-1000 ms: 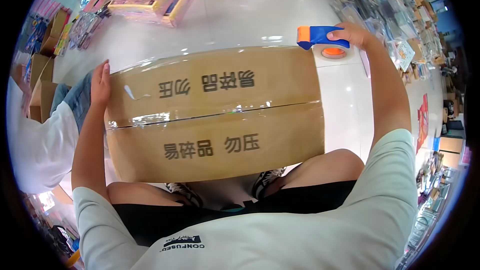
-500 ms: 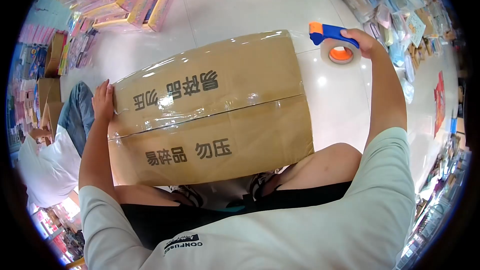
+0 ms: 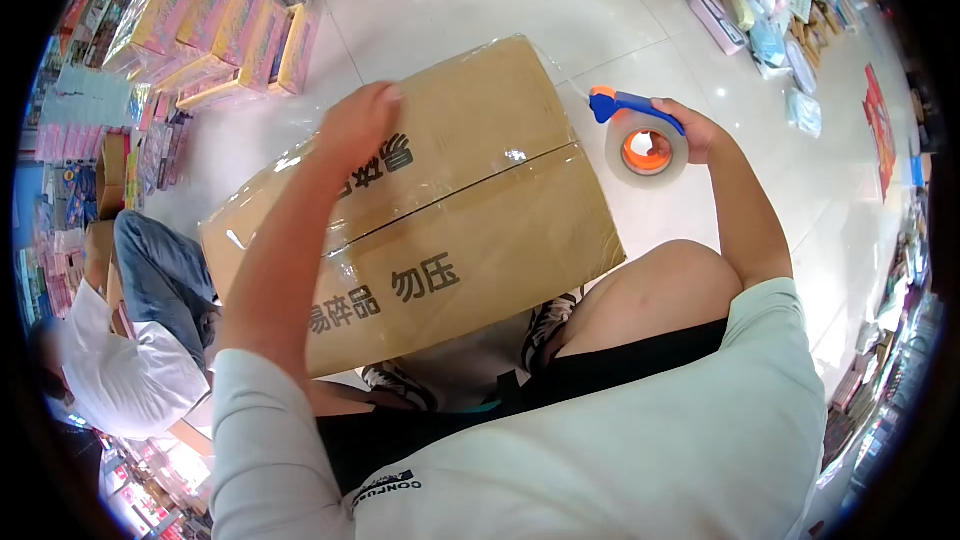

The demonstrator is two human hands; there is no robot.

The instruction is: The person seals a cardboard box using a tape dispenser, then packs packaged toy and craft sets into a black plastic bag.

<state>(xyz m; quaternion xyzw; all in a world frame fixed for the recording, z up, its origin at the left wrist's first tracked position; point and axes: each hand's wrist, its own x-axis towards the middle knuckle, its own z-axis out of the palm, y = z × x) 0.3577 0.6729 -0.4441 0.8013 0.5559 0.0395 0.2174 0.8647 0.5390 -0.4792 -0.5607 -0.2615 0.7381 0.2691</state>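
Observation:
A large brown cardboard box [image 3: 480, 230] with dark printed characters lies across the front of my legs, tilted up to the right. Clear tape shines along its centre seam and far edge. My left hand [image 3: 362, 120] is over the far part of the box top, its fingers bent and partly hidden by the back of the hand. To the right of the box, my right hand [image 3: 688, 132] grips a blue and orange tape dispenser [image 3: 630, 103] holding a wide roll of clear tape. A thin strip seems to run from the dispenser toward the box's far right corner.
Pink and yellow boxes [image 3: 215, 35] are stacked at the upper left. A person in a white shirt [image 3: 135, 360] and jeans sits at the left. Packaged goods [image 3: 760, 10] lie at the upper right, and a red item [image 3: 878, 125] at the far right.
My left hand has left the box's left edge and moved right over its top. The box has turned counterclockwise. The dispenser in my right hand is lower and tilted differently.

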